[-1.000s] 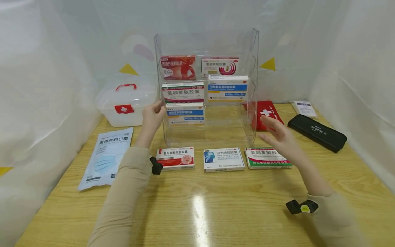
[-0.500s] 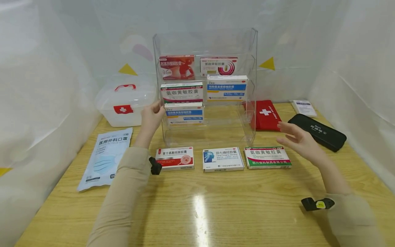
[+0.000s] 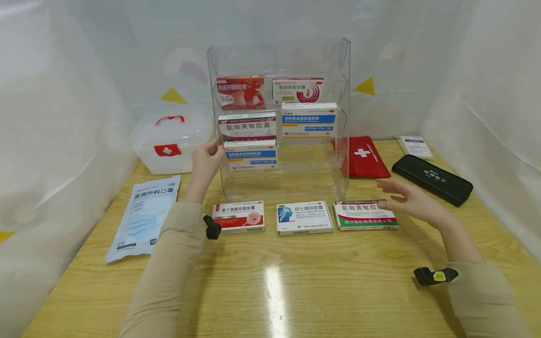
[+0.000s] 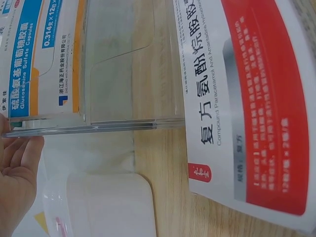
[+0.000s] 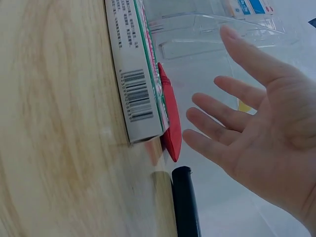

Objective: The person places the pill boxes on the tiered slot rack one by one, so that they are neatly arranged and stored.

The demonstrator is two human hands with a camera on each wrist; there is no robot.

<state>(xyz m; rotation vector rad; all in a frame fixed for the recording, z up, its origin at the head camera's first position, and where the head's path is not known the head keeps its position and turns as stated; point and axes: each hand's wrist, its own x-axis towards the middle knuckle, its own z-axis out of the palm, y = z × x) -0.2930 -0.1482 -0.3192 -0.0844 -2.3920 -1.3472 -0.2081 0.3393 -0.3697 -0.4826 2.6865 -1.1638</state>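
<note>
Right hand (image 3: 407, 202), empty with its fingers loosely spread, hovers by the right end of the flat white, green and red cardboard medicine box (image 3: 365, 221), which lies on the pale wooden table (image 3: 329, 291) in front of the tiered clear plastic rack (image 3: 310, 157); the right wrist view shows a gap between hand and box. Left hand (image 3: 205, 159) pinches the rack's left edge, though how far its fingers wrap behind is hard to see. Taking up the box would probably go best with the thumb on one long edge and fingers on the other, pressing lightly lest the card buckle, with the rack held firm. Behind lie a red first-aid pouch (image 3: 367, 162) and a long black case (image 3: 431, 180), which knuckles could brush; a white and blue cardboard box (image 3: 305, 218) sits near on the left, so a straight upward lift looks safest.
</note>
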